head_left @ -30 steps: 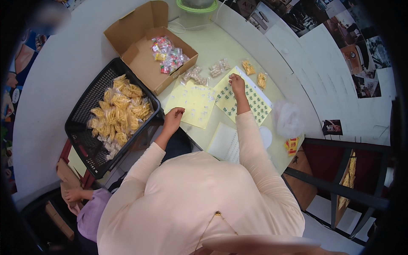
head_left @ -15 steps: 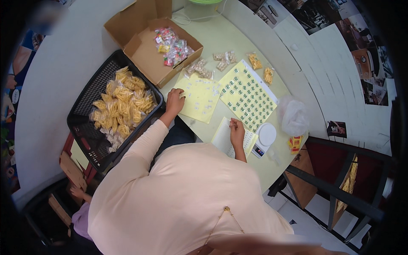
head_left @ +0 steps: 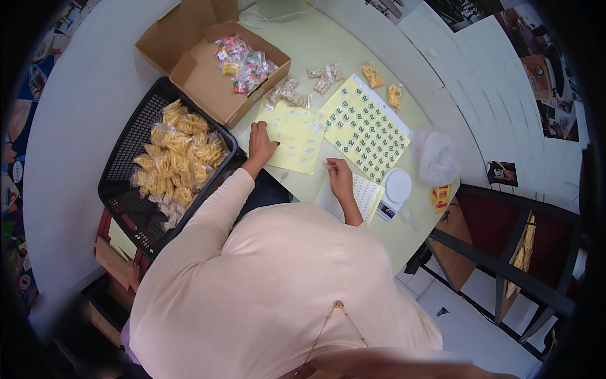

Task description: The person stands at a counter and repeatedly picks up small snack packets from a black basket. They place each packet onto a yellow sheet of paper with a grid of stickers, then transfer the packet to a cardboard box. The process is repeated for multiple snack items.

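My left hand (head_left: pixel 260 146) rests at the left edge of a yellow backing sheet (head_left: pixel 294 140) dotted with small pale stickers. Its fingers are apart and nothing shows in them. To the right, my right hand (head_left: pixel 341 179) is raised over the near edge of the table, thumb and fingers pinched together. A tiny pale bit shows at those fingertips, too small to name. Below this hand lies a sheet with rows of small printed labels (head_left: pixel 366 198). Beyond it is a yellow sheet of green-marked stickers (head_left: pixel 368 129).
A black basket (head_left: pixel 120 170) of bagged yellow snacks (head_left: pixel 180 155) stands left, beside an open cardboard box (head_left: pixel 196 69) holding colourful packets (head_left: pixel 246 66). Small nut bags (head_left: pixel 289 95) and snack bags (head_left: pixel 372 76) lie far back. A white scale (head_left: pixel 396 189) and plastic bag (head_left: pixel 435 155) are right.
My right hand has moved left and away from me, off the label sheet toward the dotted yellow sheet. My left hand stays by that sheet's edge. The whole view has shifted slightly.
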A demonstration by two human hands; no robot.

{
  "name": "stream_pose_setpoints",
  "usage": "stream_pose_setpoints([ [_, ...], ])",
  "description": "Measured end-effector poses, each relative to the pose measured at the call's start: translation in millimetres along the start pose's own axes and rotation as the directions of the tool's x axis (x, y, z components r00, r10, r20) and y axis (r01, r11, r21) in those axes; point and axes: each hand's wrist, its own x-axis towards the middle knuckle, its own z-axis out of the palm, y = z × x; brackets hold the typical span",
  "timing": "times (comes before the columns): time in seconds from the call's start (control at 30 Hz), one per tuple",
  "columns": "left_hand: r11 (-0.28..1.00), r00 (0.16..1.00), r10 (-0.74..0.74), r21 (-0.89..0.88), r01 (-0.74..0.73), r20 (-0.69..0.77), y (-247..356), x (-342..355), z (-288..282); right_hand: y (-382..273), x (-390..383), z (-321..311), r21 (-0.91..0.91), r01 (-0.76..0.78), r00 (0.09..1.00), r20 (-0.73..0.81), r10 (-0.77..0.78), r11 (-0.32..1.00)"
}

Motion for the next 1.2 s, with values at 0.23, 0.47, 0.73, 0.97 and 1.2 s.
stream_pose_setpoints([
  [0.23,0.995,0.998,-0.061,-0.074,0.063,0.032,-8,-4,9,5,9,30,-0.085,-0.113,0.992,0.041,0.117,0.990],
  [0.47,0.960,0.997,-0.041,-0.274,0.057,0.064,-19,-16,16,20,15,28,0.119,-0.305,0.951,0.085,0.296,0.945],
  [0.73,0.960,0.998,0.034,-0.278,-0.047,-0.050,-26,-40,27,46,15,16,0.173,-0.273,0.961,0.086,0.261,0.946],
  [0.97,0.938,0.997,0.071,-0.340,-0.066,0.001,-44,-83,-3,35,17,4,0.259,-0.360,0.933,0.107,0.344,0.896],
  [1.2,0.941,0.994,0.100,-0.319,-0.110,-0.050,-68,-90,-4,35,21,2,0.291,-0.325,0.945,0.116,0.304,0.900],
])
